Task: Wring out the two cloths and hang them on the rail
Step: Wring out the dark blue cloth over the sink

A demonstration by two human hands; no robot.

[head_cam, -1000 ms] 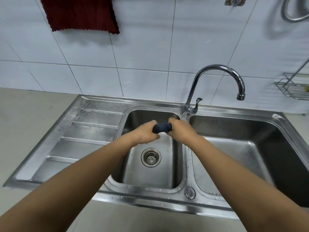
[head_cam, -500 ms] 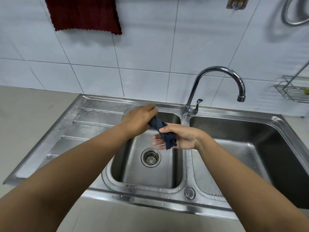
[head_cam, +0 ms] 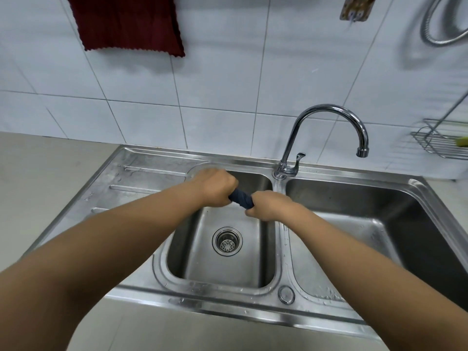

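Your left hand (head_cam: 215, 187) and right hand (head_cam: 269, 206) each have a closed grip on one end of the dark blue cloth (head_cam: 241, 198), fingers curled fully round it. Only a short twisted stretch of cloth shows between the two fists; the rest is hidden inside them. Left fist sits higher and further back, right fist lower and nearer you, so the cloth runs at a slant. Both fists are held in the air over the left basin (head_cam: 222, 249) of the steel double sink (head_cam: 202, 306), above and behind the drain strainer (head_cam: 227, 241); the cloth touches nothing but your hands. The right fist is close to the divider between the basins. The right basin (head_cam: 354, 249) has water drops along its near edge. The ribbed draining board (head_cam: 141, 178) is on the left, under your left forearm. The tap (head_cam: 326, 133) stands behind the divider, spout arched over to the right basin, lever at its base; can't tell whether water is running. The beige worktop (head_cam: 50, 173) surrounds the sink. On the white tiled wall, the dark red cloth (head_cam: 126, 24) hangs at upper left, its top cut off by the frame edge, so what it hangs from isn't visible. A wire rack (head_cam: 438, 143) is at the right edge with something yellow-green in it, and a metal hose (head_cam: 430, 26) loops at top right.
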